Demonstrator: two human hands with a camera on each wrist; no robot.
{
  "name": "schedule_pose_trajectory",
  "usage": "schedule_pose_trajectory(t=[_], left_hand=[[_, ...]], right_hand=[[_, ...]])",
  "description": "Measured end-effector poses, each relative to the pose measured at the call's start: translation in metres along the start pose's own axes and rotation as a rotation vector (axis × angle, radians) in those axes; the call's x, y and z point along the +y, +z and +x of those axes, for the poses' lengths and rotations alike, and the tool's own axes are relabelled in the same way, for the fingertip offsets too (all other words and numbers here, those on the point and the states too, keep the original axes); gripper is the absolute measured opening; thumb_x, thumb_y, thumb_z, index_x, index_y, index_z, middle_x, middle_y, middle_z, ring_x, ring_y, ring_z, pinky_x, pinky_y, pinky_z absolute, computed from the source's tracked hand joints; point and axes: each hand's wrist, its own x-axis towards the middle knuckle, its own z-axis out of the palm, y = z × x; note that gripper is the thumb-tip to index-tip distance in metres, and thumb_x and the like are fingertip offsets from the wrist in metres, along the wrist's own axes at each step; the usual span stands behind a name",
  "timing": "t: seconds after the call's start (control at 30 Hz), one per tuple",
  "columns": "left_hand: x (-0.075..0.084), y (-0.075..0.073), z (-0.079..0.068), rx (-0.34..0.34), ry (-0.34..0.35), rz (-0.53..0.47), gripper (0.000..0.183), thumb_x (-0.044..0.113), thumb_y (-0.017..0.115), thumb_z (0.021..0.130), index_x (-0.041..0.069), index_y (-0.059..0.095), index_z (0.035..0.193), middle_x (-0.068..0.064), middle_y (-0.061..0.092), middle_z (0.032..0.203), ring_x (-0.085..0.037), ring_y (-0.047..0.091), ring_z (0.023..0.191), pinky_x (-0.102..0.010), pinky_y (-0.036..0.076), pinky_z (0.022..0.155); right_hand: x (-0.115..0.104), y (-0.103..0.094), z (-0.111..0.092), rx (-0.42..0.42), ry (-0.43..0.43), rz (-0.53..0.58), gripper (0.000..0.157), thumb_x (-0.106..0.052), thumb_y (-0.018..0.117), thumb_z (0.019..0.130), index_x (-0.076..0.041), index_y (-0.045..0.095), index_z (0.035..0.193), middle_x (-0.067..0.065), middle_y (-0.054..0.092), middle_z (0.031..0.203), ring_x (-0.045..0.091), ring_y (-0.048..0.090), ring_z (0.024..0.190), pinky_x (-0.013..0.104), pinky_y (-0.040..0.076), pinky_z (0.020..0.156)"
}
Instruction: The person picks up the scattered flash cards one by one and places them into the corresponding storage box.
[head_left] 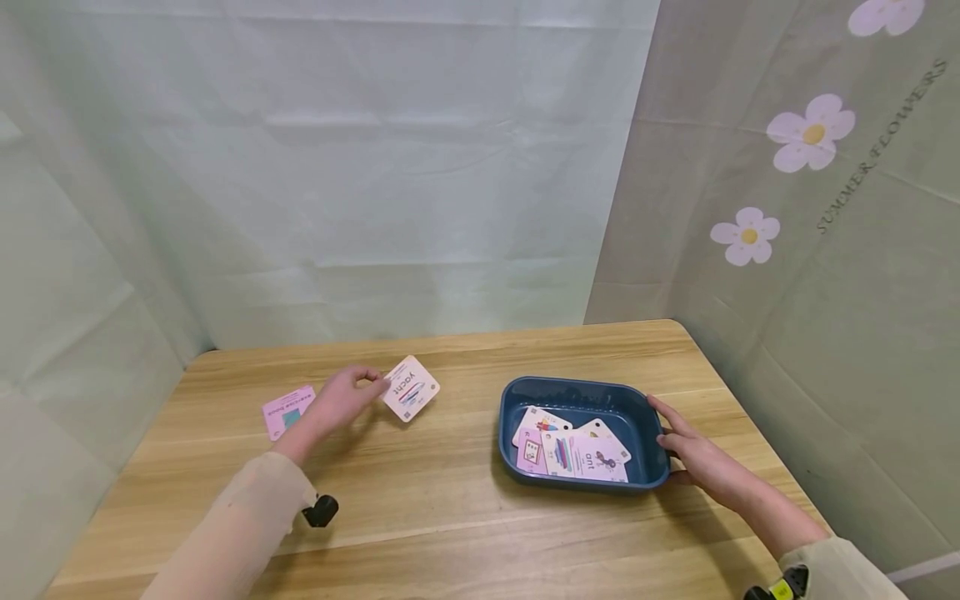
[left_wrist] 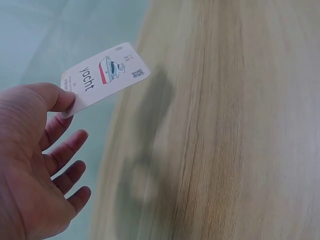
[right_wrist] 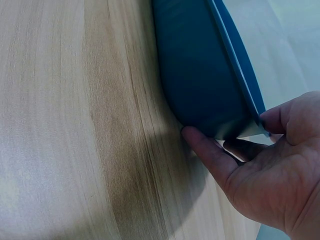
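Observation:
My left hand (head_left: 343, 404) pinches a white flash card (head_left: 412, 390) by one corner, between thumb and index finger. In the left wrist view, the card (left_wrist: 107, 77) reads "yacht" beside a boat picture and is held above the table; the other fingers are spread loosely below. My right hand (head_left: 701, 462) holds the right end of a dark blue rectangular bin (head_left: 641, 417). The right wrist view has the thumb over the rim and fingers against the outer wall (right_wrist: 200, 75). Inside the bin lie several cards, one an "ant" card (head_left: 597, 458).
A pink card (head_left: 288, 412) lies on the wooden table (head_left: 420, 517), left of my left hand. A pale cloth (head_left: 390, 208) hangs behind the table, and a flower-printed cloth (head_left: 847, 333) hangs along the right side.

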Motion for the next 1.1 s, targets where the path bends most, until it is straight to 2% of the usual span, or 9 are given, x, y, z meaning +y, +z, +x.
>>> schedule_pose_trajectory(t=[0.1,0.17,0.3,0.53,1.1], left_hand=[[0.004,0.000,-0.001,0.014,0.027,0.001,0.043,0.044,0.057,0.103,0.005,0.066,0.120,-0.024,0.055,0.142,-0.043,0.049,0.130,-0.060,0.038,0.106],[0.006,0.000,-0.002,0.020,0.039,-0.009,0.044,0.044,0.057,0.103,0.005,0.066,0.120,-0.024,0.055,0.143,-0.045,0.045,0.135,-0.061,0.035,0.110],[0.013,0.000,-0.003,0.041,0.071,-0.011,0.045,0.045,0.057,0.103,0.004,0.066,0.120,-0.024,0.056,0.140,-0.045,0.047,0.134,-0.061,0.036,0.108],[0.021,0.003,-0.003,0.075,0.103,-0.020,0.035,0.040,0.060,0.102,0.007,0.068,0.113,-0.020,0.060,0.136,-0.041,0.049,0.131,-0.060,0.037,0.109],[0.037,0.006,-0.006,0.074,0.130,-0.060,0.031,0.038,0.062,0.102,0.009,0.069,0.108,-0.019,0.058,0.141,-0.042,0.046,0.136,-0.061,0.036,0.110]], right_hand=[[0.000,0.000,-0.001,-0.005,-0.005,-0.006,0.068,-0.014,0.034,0.109,-0.029,-0.001,0.165,0.023,-0.017,0.167,0.059,0.006,0.147,0.066,0.041,0.103],[0.000,0.000,-0.001,-0.002,-0.006,-0.005,0.067,-0.015,0.034,0.109,-0.029,-0.001,0.165,0.023,-0.016,0.167,0.059,0.007,0.147,0.066,0.042,0.103],[0.000,0.001,-0.002,-0.004,-0.011,-0.009,0.067,-0.015,0.034,0.109,-0.029,-0.001,0.165,0.023,-0.016,0.167,0.059,0.007,0.147,0.065,0.043,0.102],[-0.001,0.001,-0.002,0.005,-0.004,-0.013,0.067,-0.015,0.034,0.109,-0.030,0.000,0.165,0.023,-0.015,0.167,0.058,0.008,0.147,0.064,0.043,0.102],[-0.001,0.000,-0.002,-0.001,-0.009,-0.017,0.066,-0.016,0.033,0.110,-0.030,-0.001,0.165,0.022,-0.016,0.167,0.058,0.006,0.148,0.066,0.040,0.104]])
